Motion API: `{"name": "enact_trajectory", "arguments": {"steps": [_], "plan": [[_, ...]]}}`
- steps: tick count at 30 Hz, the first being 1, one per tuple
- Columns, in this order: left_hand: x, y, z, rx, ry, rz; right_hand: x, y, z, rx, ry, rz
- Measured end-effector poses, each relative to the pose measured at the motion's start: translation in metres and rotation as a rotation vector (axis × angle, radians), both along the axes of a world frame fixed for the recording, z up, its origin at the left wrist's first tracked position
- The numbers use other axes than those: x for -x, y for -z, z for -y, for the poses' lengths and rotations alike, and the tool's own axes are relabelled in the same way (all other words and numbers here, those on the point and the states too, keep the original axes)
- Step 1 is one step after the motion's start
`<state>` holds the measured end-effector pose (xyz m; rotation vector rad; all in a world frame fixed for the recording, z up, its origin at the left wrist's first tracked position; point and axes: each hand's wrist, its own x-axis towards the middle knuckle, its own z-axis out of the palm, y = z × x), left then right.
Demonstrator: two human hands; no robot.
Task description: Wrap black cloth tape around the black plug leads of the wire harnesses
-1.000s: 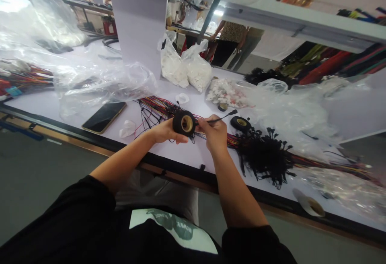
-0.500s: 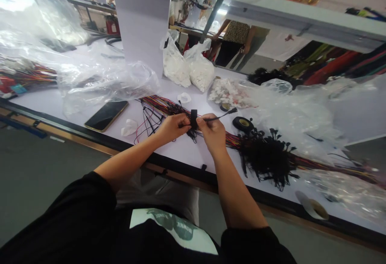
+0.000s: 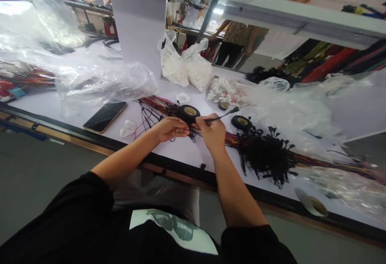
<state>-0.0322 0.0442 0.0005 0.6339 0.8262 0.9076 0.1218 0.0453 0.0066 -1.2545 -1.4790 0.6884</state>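
My left hand (image 3: 172, 128) has its fingers closed at the lower edge of a roll of black tape (image 3: 182, 113), whose tan core faces up at me. In my right hand (image 3: 213, 133), a thin black cable (image 3: 222, 116) is pinched between thumb and forefinger; its connector end points right. Right thumb and tape roll are close together, and the spot where tape meets cable is hidden by the fingers. Beneath both hands runs a bundle of red, yellow and black wires (image 3: 157, 104) lying along the table.
A phone (image 3: 104, 117) lies left, near crumpled white paper (image 3: 128, 128). Right are a second tape roll (image 3: 236, 123), a heap of black connectors (image 3: 265, 155) and a cardboard-cored roll (image 3: 318, 207). Bags of white parts (image 3: 197, 71) stand behind. A person (image 3: 237, 34) stands beyond the partition.
The tape roll has turned from edge-on to showing its flat side and core. My left fingers have shifted below it. My right hand stays nearly in place with the cable.
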Motion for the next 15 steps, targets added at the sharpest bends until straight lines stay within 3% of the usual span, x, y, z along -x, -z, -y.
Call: {"name": "enact_trajectory", "arguments": {"steps": [9,15], "plan": [[0.000,0.005,-0.002,0.010,0.047,0.063,0.001,-0.001,-0.003,0.082,-0.040,-0.183],[0.006,0.014,-0.005,-0.095,0.193,0.123,0.001,0.001,-0.005,0.104,-0.049,-0.269]]}}
